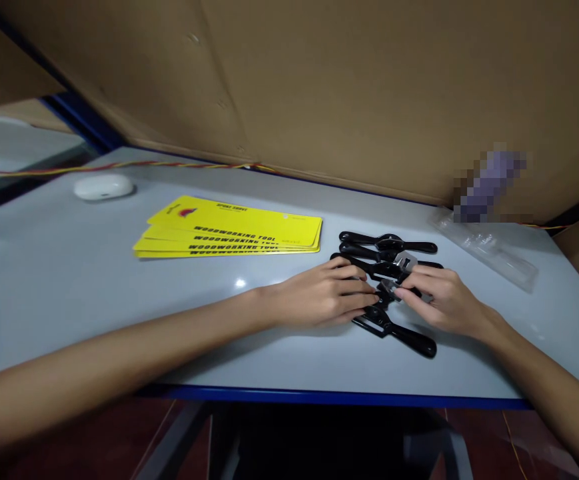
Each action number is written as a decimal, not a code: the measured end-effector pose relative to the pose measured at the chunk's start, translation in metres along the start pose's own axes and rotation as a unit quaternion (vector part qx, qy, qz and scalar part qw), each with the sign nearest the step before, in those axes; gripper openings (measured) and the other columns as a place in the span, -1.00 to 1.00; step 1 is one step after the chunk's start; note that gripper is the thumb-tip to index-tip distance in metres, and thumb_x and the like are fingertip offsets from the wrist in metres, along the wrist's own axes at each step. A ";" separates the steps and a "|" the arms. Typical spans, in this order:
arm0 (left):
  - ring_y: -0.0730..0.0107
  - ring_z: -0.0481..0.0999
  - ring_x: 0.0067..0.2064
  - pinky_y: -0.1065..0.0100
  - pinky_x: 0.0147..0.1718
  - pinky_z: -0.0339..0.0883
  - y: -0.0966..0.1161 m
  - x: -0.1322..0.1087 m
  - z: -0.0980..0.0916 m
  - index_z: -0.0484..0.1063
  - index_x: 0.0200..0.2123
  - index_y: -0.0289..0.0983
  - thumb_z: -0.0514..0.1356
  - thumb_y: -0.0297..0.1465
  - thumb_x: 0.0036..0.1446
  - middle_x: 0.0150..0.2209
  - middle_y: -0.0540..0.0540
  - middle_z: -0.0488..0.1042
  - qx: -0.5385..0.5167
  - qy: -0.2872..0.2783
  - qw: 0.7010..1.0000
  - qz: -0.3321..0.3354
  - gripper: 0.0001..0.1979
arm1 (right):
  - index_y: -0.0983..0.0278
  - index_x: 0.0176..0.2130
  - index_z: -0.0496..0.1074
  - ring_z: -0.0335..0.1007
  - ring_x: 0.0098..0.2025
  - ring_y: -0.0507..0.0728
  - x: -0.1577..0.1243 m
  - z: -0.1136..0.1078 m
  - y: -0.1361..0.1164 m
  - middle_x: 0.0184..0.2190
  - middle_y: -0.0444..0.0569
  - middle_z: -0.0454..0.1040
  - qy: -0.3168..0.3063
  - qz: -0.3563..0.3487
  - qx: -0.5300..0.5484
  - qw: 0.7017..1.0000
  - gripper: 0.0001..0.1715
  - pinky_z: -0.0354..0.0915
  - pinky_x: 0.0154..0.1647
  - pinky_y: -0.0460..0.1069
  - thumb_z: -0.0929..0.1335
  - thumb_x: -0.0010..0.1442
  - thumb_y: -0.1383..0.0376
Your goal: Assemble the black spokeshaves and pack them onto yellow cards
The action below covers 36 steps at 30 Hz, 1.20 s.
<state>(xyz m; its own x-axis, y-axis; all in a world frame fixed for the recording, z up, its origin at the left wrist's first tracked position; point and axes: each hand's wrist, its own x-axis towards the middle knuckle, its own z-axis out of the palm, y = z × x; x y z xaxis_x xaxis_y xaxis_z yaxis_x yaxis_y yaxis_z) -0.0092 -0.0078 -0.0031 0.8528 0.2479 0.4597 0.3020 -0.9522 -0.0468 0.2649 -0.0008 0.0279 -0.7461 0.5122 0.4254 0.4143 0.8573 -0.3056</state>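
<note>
Several black two-handled woodworking tools [388,245] lie side by side on the pale grey table [69,287]. My left hand [326,293] rests on the left handles of the nearer ones, fingers curled over them. My right hand [436,300] pinches a small metal part at the middle of one black tool [399,333], whose nearer handle sticks out toward the table's front edge. Both hands meet over the centre of that tool.
A fanned stack of yellow "woodworking tool" cards [229,230] lies left of the tools. A white earbud case [103,187] sits far left. Clear plastic packaging [489,250] lies at the right. Cardboard walls [319,87] stand behind; a red-yellow cable [119,165] runs along the back.
</note>
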 end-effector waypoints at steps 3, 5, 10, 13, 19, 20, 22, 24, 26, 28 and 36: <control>0.19 0.54 0.00 0.20 -0.06 0.32 0.000 0.001 -0.002 0.52 0.05 -0.22 0.11 -0.36 0.44 0.01 -0.13 0.65 -0.026 -0.013 0.999 -0.013 -0.76 | 0.27 -0.37 0.49 0.27 -0.48 0.04 -0.001 0.001 0.001 -0.50 -0.10 0.44 0.008 -0.001 0.000 1.000 -0.72 0.20 -0.45 -0.02 0.32 0.39 0.35; 0.18 0.53 0.03 0.19 -0.04 0.32 0.000 0.001 -0.003 0.51 0.00 -0.22 0.11 -0.37 0.43 0.00 -0.13 0.64 -0.044 -0.028 0.998 -0.023 -0.79 | 0.26 -0.40 0.47 0.23 -0.51 0.02 -0.001 0.002 0.001 -0.53 -0.13 0.41 0.031 -0.010 0.007 0.999 -0.72 0.14 -0.49 -0.03 0.33 0.37 0.37; 0.14 0.52 0.09 0.16 0.03 0.31 -0.001 0.001 -0.003 0.50 -0.02 -0.22 0.10 -0.38 0.43 0.04 -0.13 0.63 -0.062 -0.044 0.996 -0.041 -0.80 | 0.25 -0.44 0.41 0.14 -0.55 -0.01 0.000 0.000 -0.008 -0.58 -0.18 0.30 0.081 -0.034 0.035 0.996 -0.72 0.07 -0.54 -0.05 0.35 0.34 0.40; 0.13 0.52 0.09 0.13 0.04 0.29 -0.001 0.002 -0.002 0.52 -0.06 -0.23 0.10 -0.39 0.42 0.05 -0.12 0.64 -0.061 -0.028 0.997 -0.034 -0.81 | 0.25 -0.43 0.41 0.15 -0.54 -0.01 0.000 0.001 -0.016 -0.58 -0.18 0.31 0.067 -0.048 0.054 0.995 -0.71 0.07 -0.53 -0.06 0.35 0.36 0.39; 0.11 0.52 0.10 0.11 0.06 0.28 -0.003 0.000 0.002 0.55 0.00 -0.25 0.10 -0.37 0.44 0.08 -0.11 0.63 -0.063 -0.007 0.997 -0.033 -0.76 | 0.27 -0.39 0.45 0.23 -0.53 -0.01 0.000 0.012 -0.023 -0.54 -0.15 0.40 0.009 -0.058 0.077 0.995 -0.70 0.15 -0.49 -0.08 0.34 0.42 0.33; 0.10 0.52 0.11 0.11 0.06 0.29 -0.003 0.000 0.002 0.55 0.02 -0.24 0.10 -0.36 0.44 0.09 -0.12 0.63 -0.063 -0.009 0.997 -0.037 -0.74 | 0.26 -0.40 0.44 0.23 -0.53 -0.01 -0.001 0.013 -0.022 -0.55 -0.15 0.39 0.007 -0.054 0.071 0.996 -0.69 0.14 -0.50 -0.08 0.34 0.42 0.33; 0.09 0.51 0.13 0.10 0.07 0.29 -0.003 -0.001 0.004 0.55 0.05 -0.24 0.09 -0.35 0.44 0.10 -0.14 0.62 -0.060 -0.010 0.997 -0.044 -0.72 | 0.25 -0.44 0.42 0.19 -0.54 -0.01 -0.002 0.016 -0.021 -0.57 -0.17 0.35 0.012 -0.050 0.059 0.997 -0.66 0.11 -0.52 -0.07 0.34 0.40 0.33; 0.08 0.51 0.12 0.09 0.07 0.30 -0.003 -0.001 0.005 0.56 0.07 -0.25 0.08 -0.34 0.44 0.10 -0.16 0.62 -0.056 -0.011 0.997 -0.045 -0.70 | 0.24 -0.48 0.40 0.17 -0.55 -0.01 -0.003 0.017 -0.019 -0.59 -0.18 0.32 0.010 -0.051 0.046 0.998 -0.63 0.10 -0.53 -0.05 0.34 0.40 0.32; 0.07 0.51 0.11 0.08 0.06 0.32 -0.003 -0.001 0.005 0.55 0.08 -0.26 0.07 -0.34 0.44 0.09 -0.18 0.62 -0.054 -0.014 0.997 -0.047 -0.69 | 0.23 -0.49 0.38 0.16 -0.55 0.00 -0.004 0.017 -0.017 -0.59 -0.18 0.30 -0.005 -0.052 0.032 0.998 -0.60 0.09 -0.53 -0.04 0.33 0.41 0.31; 0.09 0.52 0.11 0.08 0.07 0.33 -0.003 0.000 0.005 0.55 0.09 -0.26 0.07 -0.35 0.43 0.07 -0.19 0.63 -0.058 -0.016 0.997 -0.052 -0.68 | 0.23 -0.49 0.38 0.16 -0.55 0.01 -0.005 0.017 -0.016 -0.58 -0.17 0.30 -0.019 -0.051 0.022 0.998 -0.59 0.08 -0.52 -0.03 0.32 0.42 0.30; 0.17 0.59 0.04 0.11 -0.01 0.47 -0.001 0.002 0.000 0.55 0.06 -0.30 0.11 -0.46 0.38 -0.05 -0.19 0.67 -0.098 0.095 0.989 -0.056 -0.71 | 0.22 -0.55 0.32 0.10 -0.56 0.00 -0.002 0.014 -0.013 -0.62 -0.20 0.25 -0.012 -0.055 0.004 0.998 -0.53 0.06 -0.53 -0.02 0.28 0.43 0.33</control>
<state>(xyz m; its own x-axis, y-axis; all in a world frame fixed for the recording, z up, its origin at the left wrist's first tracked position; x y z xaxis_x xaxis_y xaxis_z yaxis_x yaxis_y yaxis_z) -0.0074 -0.0066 -0.0019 0.7173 0.3328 0.6121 0.2858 -0.9418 0.1771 0.2539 -0.0138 0.0192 -0.7991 0.4135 0.4364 0.3248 0.9078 -0.2655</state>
